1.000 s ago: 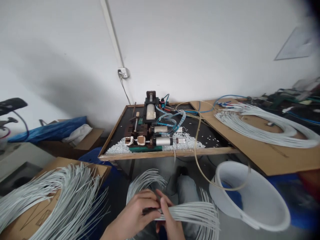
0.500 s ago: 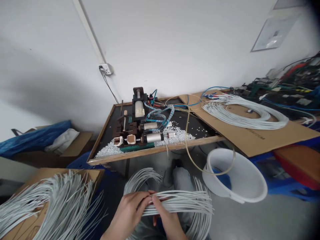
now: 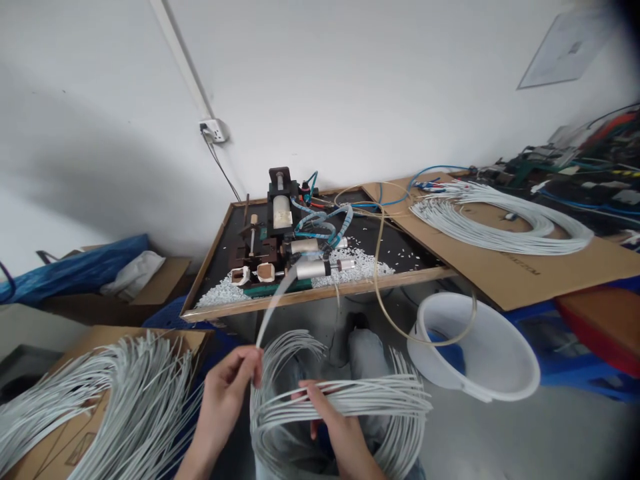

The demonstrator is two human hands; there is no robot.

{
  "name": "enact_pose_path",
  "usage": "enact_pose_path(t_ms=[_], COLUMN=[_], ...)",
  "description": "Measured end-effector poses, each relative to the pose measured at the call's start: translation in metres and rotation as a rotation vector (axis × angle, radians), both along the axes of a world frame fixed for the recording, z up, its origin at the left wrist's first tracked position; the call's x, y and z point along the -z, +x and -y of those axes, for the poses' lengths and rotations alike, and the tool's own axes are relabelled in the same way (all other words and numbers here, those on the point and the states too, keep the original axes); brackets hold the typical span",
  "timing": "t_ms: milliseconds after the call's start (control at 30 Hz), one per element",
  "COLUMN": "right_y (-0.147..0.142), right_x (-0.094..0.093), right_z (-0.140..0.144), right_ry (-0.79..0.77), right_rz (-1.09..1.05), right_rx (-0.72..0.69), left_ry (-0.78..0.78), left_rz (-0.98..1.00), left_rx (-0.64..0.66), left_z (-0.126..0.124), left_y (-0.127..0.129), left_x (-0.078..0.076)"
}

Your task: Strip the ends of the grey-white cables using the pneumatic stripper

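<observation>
A coiled bundle of white cables (image 3: pixel 380 397) rests across my lap. My right hand (image 3: pixel 333 420) is closed around the bundle's upper part, thumb on top. To the left, my left hand (image 3: pixel 230 387) pinches one white cable (image 3: pixel 274 303), whose free end stands up and is blurred by motion. In front of the hands, on a wood-edged bench, sits a small pneumatic machine (image 3: pixel 283 217) with metal cylinders. Short white cut pieces (image 3: pixel 367 263) are heaped around its base.
A white bucket (image 3: pixel 505 333) stands on the right, below cardboard (image 3: pixel 500 283) bearing another cable coil (image 3: pixel 560 243). More loose white cables (image 3: pixel 135 393) lie on a box at left. A yellowish hose (image 3: pixel 380 267) loops down between bench and bucket. The bench's wooden edge (image 3: pixel 320 297) crosses ahead.
My left hand has moved left, away from the bundle, with a single cable drawn up in its fingers. My right hand still grips the bundle. The view has shifted slightly.
</observation>
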State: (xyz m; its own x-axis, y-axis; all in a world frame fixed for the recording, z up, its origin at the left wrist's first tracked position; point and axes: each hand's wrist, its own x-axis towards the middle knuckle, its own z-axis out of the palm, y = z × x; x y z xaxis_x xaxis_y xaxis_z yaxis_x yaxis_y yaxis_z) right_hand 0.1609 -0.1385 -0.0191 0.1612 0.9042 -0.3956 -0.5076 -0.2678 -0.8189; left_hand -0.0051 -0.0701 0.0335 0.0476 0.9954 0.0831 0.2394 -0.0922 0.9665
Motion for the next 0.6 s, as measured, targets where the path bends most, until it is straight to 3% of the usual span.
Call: enact_pose_path(t_ms=[100, 200, 433, 600], right_y=[0.001, 0.002, 0.004, 0.003], right_x=[-0.002, -0.002, 0.012, 0.02], right_z=[0.002, 0.003, 0.002, 0.0], right_ry=[-0.015, -0.037, -0.06, -0.034], right_rz=[-0.004, 0.054, 0.164, 0.154], right_rx=[-0.016, -0.054, -0.073, -0.042], left_ry=[-0.03, 0.028, 0.127, 0.156], left_rz=[0.291, 0.41, 0.372, 0.393], left_rx=[-0.135, -0.198, -0.28, -0.179], left_z=[-0.012, -0.026, -0.055, -0.065], left_y=[-0.005, -0.005, -0.001, 0.002], left_x=[-0.018, -0.032, -0.013, -0.026])
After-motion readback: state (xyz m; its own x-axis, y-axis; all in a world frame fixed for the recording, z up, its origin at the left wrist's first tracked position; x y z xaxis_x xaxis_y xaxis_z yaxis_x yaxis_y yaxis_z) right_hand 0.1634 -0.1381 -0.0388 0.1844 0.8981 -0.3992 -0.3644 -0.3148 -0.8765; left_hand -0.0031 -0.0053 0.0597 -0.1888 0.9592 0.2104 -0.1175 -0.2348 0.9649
